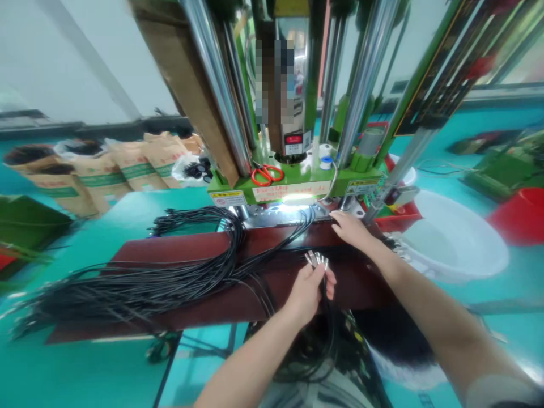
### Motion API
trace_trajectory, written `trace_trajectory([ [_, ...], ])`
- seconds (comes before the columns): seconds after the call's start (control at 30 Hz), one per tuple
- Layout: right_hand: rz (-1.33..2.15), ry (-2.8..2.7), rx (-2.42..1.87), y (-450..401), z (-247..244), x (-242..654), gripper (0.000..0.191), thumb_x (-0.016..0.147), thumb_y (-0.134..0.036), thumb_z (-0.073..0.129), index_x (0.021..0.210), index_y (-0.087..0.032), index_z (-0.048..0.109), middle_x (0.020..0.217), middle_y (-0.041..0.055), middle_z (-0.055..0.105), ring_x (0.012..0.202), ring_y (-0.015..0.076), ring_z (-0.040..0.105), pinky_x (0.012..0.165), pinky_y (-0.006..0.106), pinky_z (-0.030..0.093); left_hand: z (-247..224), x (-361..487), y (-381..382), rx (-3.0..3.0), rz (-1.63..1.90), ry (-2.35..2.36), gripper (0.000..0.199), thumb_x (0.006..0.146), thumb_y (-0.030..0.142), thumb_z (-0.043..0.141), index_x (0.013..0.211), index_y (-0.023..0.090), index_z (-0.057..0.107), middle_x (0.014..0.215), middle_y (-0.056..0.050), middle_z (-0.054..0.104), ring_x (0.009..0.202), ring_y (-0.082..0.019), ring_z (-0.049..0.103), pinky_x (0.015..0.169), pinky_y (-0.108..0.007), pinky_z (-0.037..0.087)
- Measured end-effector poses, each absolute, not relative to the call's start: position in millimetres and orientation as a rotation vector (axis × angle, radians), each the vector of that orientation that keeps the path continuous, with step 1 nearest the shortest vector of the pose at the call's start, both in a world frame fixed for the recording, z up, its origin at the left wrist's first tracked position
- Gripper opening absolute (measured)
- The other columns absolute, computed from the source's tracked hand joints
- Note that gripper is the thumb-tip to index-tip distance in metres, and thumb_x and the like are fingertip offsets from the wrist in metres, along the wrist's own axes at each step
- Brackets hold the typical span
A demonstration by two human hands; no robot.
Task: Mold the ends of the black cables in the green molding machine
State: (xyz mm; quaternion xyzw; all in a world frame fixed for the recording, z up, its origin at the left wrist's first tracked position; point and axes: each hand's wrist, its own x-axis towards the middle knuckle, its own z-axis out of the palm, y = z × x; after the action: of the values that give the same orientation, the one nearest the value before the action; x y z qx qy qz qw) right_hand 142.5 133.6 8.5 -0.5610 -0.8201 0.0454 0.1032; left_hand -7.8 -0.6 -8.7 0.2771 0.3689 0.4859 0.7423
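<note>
My left hand (309, 290) is closed around a bunch of black cables, whose silvery metal plugs (318, 259) stick up past the fingertips. Their black leads (330, 340) hang down below the hand towards my lap. My right hand (353, 231) reaches to the right front edge of the lit metal mold plate (266, 217) of a green press; its fingers are stretched out, thumb apart, and no object shows between them. Several thin black cables (293, 233) run from the plate across the brown board (153, 249) to the left.
A thick bundle of black cables (140, 289) covers the board's left side. Red-handled scissors (267, 174) rest on the green press platform (238, 191), between steel columns. At right stand a red bin (410, 221) and a white tub (463, 238); paper sacks (100, 173) stand at left.
</note>
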Motion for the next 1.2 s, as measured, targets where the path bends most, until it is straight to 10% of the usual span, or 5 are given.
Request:
trace_trajectory([
  [0.23,0.107,-2.586,-1.722,149,2,133,0.033,0.069,-0.004,0.042,0.098,-0.008,0.057,0.102,0.0204,0.057,0.098,0.0315,0.051,0.079,0.039,0.038,-15,-13,-2,0.513,1.205,0.807,0.034,0.073,0.047,0.057,0.073,0.017,0.041,0.047,0.009,0.036,0.036,-0.003,0.03,0.038,-0.019,0.028],
  [0.47,0.664,-2.57,-1.731,97,30,157,0.008,0.075,-0.02,0.045,0.071,-0.016,0.051,0.069,0.0038,0.06,0.059,0.0132,0.056,0.052,0.022,0.039,-19,-7,2,0.646,1.167,0.853,0.03,0.073,0.041,0.058,0.073,0.018,0.039,0.047,0.01,0.035,0.036,-0.003,0.031,0.036,-0.017,0.026],
  [0.63,1.601,-1.504,-1.606,34,12,175,0.027,0.076,-0.035,0.051,0.096,-0.017,0.051,0.041,-0.0103,0.038,0.025,0.0048,0.026,0.028,0.017,0.015,-18,6,7,0.78,1.019,0.912,0.026,0.069,0.034,0.061,0.072,0.018,0.042,0.045,0.01,0.037,0.033,-0.003,0.031,0.034,-0.017,0.025],
  [1.2,1.489,-0.935,-1.193,-2,-16,169,0.048,0.08,-0.041,0.052,0.12,-0.015,0.047,0.044,-0.006,0.049,0.024,0.0036,0.029,0.025,0.015,0.019,-14,35,12,0.829,0.782,0.885,0.028,0.063,0.033,0.067,0.063,0.016,0.045,0.041,0.01,0.033,0.031,-0.001,0.025,0.031,-0.016,0.015],
])
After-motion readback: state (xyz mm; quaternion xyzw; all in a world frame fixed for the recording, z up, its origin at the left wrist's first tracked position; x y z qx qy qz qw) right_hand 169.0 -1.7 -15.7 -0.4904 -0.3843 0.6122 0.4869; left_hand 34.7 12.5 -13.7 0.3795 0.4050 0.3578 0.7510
